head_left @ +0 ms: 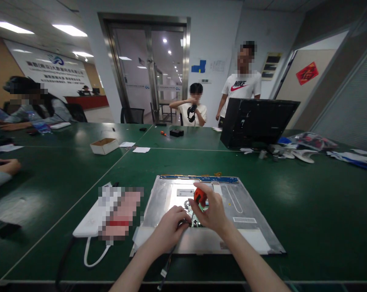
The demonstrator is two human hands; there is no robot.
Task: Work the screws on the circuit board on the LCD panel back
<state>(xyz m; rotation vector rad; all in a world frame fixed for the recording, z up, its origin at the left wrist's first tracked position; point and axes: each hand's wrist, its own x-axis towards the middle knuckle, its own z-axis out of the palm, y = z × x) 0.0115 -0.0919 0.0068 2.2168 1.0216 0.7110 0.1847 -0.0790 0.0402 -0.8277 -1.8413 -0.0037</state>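
A flat metal display panel (250, 207) lies back-up on the green table (317, 202) in front of me. My right hand (212, 211) is closed around an orange-handled screwdriver (199, 196), its tip pointing down at a small circuit board near the panel's middle. My left hand (171, 225) is pinched beside the tip, fingers closed on a thin dark cable (168, 263) that trails off the front edge.
A white power bank with a cord (89, 227) lies left of the panel. A black monitor (256, 121), a small cardboard box (104, 146) and loose parts sit farther back. Other people sit at the left and stand behind the table.
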